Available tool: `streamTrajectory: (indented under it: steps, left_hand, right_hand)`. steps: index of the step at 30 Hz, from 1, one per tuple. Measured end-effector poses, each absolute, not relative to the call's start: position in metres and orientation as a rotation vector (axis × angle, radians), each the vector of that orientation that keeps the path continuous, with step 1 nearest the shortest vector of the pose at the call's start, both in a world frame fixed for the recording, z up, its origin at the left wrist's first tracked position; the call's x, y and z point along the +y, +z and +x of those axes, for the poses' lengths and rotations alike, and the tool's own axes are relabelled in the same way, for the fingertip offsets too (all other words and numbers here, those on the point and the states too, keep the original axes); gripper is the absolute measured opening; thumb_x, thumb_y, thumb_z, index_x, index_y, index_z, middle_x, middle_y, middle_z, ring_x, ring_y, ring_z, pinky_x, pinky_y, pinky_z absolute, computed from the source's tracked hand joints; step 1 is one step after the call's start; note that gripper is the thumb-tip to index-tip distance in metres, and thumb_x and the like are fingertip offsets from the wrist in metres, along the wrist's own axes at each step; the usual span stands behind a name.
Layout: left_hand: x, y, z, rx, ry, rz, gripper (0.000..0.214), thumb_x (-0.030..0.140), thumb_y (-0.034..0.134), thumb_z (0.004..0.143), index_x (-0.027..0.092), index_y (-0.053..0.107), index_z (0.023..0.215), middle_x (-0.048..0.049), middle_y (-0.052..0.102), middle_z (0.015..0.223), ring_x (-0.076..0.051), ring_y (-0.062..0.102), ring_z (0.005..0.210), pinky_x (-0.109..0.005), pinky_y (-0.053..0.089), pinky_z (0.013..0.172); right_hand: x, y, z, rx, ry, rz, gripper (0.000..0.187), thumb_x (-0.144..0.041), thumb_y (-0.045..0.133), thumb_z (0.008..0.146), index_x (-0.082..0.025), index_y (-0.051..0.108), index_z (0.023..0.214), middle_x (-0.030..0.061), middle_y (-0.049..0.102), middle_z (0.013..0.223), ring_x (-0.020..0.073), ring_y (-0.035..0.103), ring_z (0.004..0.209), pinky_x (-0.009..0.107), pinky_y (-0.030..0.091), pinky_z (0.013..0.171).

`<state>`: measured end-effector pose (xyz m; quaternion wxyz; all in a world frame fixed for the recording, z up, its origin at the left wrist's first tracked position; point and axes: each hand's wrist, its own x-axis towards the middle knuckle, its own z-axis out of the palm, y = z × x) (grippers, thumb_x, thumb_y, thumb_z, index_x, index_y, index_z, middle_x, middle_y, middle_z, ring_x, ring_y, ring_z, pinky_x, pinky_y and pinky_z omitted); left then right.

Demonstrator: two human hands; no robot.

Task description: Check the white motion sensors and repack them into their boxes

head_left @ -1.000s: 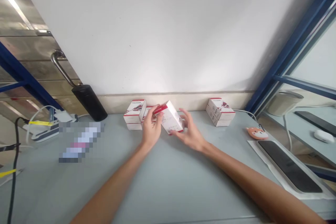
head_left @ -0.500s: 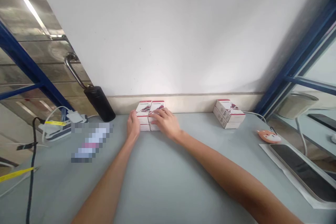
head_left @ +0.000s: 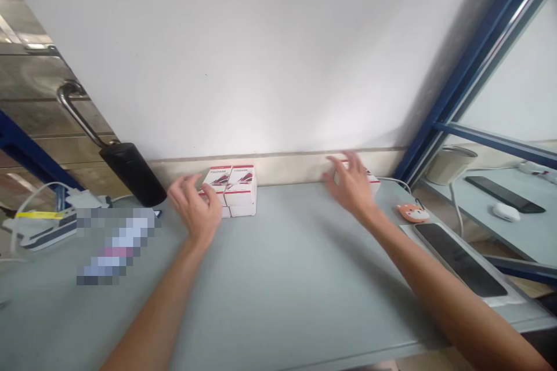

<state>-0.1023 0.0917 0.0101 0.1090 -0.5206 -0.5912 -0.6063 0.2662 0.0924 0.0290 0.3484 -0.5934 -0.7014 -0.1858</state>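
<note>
My left hand (head_left: 194,213) is open, holding nothing, just beside the stacked white-and-red boxes (head_left: 235,190), and my right hand (head_left: 351,185), also spread wide and empty, is at the single box (head_left: 373,184) right of that stack, which seems the next to grip.

A grey-blue table top (head_left: 278,301) runs beneath a white wall (head_left: 243,52) with a beige skirting strip (head_left: 282,165). At left, a brushed-steel panel (head_left: 30,69) carries a curved door handle (head_left: 72,105) ending in a black cylindrical sleeve (head_left: 133,174). Below it, on the table, lies a white power strip (head_left: 47,237), with a pixelated object (head_left: 114,246) beside it, too blurred to identify. At right, a fox-shaped orange ornament (head_left: 412,213) sits near a dark tablet (head_left: 456,259). Beyond the blue window frame (head_left: 474,69), a lower ledge (head_left: 522,237) holds a metal tin (head_left: 450,165), a black phone (head_left: 505,194) and a white earbud case (head_left: 505,212).
</note>
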Motion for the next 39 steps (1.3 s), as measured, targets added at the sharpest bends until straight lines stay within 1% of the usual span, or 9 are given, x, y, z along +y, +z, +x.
streamTrajectory:
  steps: [3, 9, 13, 17, 22, 30, 33, 35, 39]
  left_hand:
    - [0.079, 0.010, -0.069, -1.478, -1.730, -1.795, 0.027, 0.022, 0.064, 0.087, 0.017, 0.066, 0.114, -0.0200, 0.057, 0.128, -0.037, 0.053, 0.129, -0.056, 0.037, 0.114]
    - [0.039, 0.001, 0.003, -1.317, -1.548, -2.550, 0.020, 0.026, 0.051, 0.103, 0.027, 0.066, 0.117, -0.0057, 0.070, 0.105, -0.019, 0.070, 0.095, -0.033, 0.058, 0.087]
    - [0.022, 0.005, 0.024, -1.999, -1.895, -3.060, 0.053, 0.052, 0.050, 0.106, 0.030, 0.039, 0.152, -0.0120, 0.065, 0.139, -0.023, 0.068, 0.121, -0.038, 0.058, 0.099]
    - [0.009, 0.014, 0.024, -2.063, -2.236, -3.012, 0.062, 0.059, 0.066, 0.095, 0.026, 0.046, 0.144, -0.0125, 0.068, 0.135, -0.027, 0.070, 0.118, -0.040, 0.059, 0.098]
    - [-0.004, 0.010, 0.013, -2.180, -2.022, -3.019, 0.076, 0.041, 0.088, 0.081, 0.032, 0.045, 0.142, -0.0074, 0.069, 0.133, -0.026, 0.072, 0.115, -0.037, 0.061, 0.095]
    - [-0.003, 0.010, 0.006, -1.841, -1.624, -3.156, 0.074, 0.040, 0.086, 0.083, 0.036, 0.047, 0.146, -0.0073, 0.072, 0.127, -0.027, 0.075, 0.108, -0.040, 0.064, 0.092]
    - [-0.003, 0.010, 0.005, -1.422, -1.448, -3.160, 0.078, 0.032, 0.084, 0.084, 0.035, 0.044, 0.150, -0.0093, 0.071, 0.130, -0.029, 0.073, 0.112, -0.043, 0.064, 0.092]
    - [-0.004, 0.004, 0.005, -1.046, -1.364, -3.111, 0.081, 0.023, 0.079, 0.085, 0.028, 0.038, 0.155, -0.0142, 0.067, 0.136, -0.031, 0.069, 0.121, -0.043, 0.063, 0.096]
    - [-0.010, -0.015, 0.007, -0.747, -1.468, -2.607, 0.073, 0.029, 0.075, 0.084, 0.024, 0.042, 0.149, -0.0168, 0.065, 0.127, -0.033, 0.066, 0.120, -0.050, 0.061, 0.098]
  right_hand:
    - [0.093, 0.018, 0.322, -1.567, -0.389, -1.883, 0.060, -0.049, 0.063, 0.094, -0.013, 0.058, 0.142, 0.0276, 0.055, 0.144, 0.0460, 0.047, 0.139, 0.060, 0.039, 0.111]
    - [0.079, 0.011, 0.320, -1.439, 0.018, -1.652, 0.056, -0.060, 0.055, 0.096, -0.019, 0.063, 0.133, 0.0169, 0.072, 0.123, 0.0348, 0.066, 0.110, 0.048, 0.050, 0.098]
    - [0.046, 0.015, 0.272, -1.462, 0.694, -1.214, 0.051, -0.063, 0.038, 0.105, -0.025, 0.062, 0.128, 0.0091, 0.073, 0.119, 0.0255, 0.068, 0.100, 0.039, 0.056, 0.088]
    - [0.011, 0.010, 0.235, -1.709, 1.127, -0.986, 0.043, -0.054, 0.043, 0.108, -0.029, 0.059, 0.140, 0.0062, 0.071, 0.130, 0.0245, 0.067, 0.113, 0.040, 0.054, 0.101]
    - [-0.003, 0.005, 0.231, -1.780, 0.989, -0.899, 0.048, -0.046, 0.050, 0.107, -0.039, 0.043, 0.154, 0.0064, 0.057, 0.150, 0.0259, 0.058, 0.133, 0.043, 0.050, 0.109]
    - [0.003, 0.016, 0.242, -1.912, 0.761, -0.724, 0.045, -0.030, 0.078, 0.090, -0.028, 0.060, 0.131, 0.0061, 0.070, 0.110, 0.0223, 0.066, 0.096, 0.037, 0.054, 0.085]
    - [0.002, 0.019, 0.247, -1.824, 0.804, -0.743, 0.017, -0.039, 0.064, 0.101, -0.026, 0.068, 0.111, 0.0044, 0.069, 0.096, 0.0205, 0.064, 0.084, 0.034, 0.053, 0.075]
    - [0.001, 0.021, 0.246, -1.716, 0.841, -0.809, 0.028, -0.043, 0.049, 0.108, -0.026, 0.070, 0.098, 0.0034, 0.066, 0.086, 0.0184, 0.062, 0.075, 0.032, 0.050, 0.067]
    - [-0.004, 0.029, 0.233, -1.493, 1.189, -0.903, 0.024, -0.048, 0.057, 0.104, -0.029, 0.068, 0.115, 0.0004, 0.059, 0.086, 0.0149, 0.059, 0.070, 0.026, 0.047, 0.059]
